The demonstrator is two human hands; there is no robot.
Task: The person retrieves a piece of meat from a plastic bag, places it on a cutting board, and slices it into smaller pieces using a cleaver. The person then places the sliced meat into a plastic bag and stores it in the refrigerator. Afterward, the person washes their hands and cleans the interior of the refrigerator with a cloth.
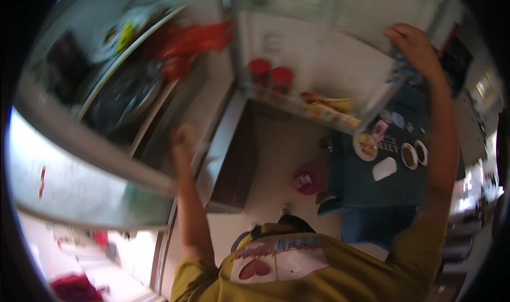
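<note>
My left hand is blurred, raised beside the shelves of an open cabinet on the left. I cannot tell whether it touches the cabinet or holds anything. Farther up, a red plastic bag hangs over the shelf edge. At the upper right, my right hand is lifted with bent fingers, next to the edge of a shelf unit. A blue-and-white patterned cloth hangs under its fingers and seems gripped in it. Two red-lidded jars and several yellow packets stand on the glass shelf between my hands.
A dark green table on the right bears plates of food, bowls and a white tray-like item. A pink bin stands on the tiled floor. A dark low cabinet stands beyond my left arm.
</note>
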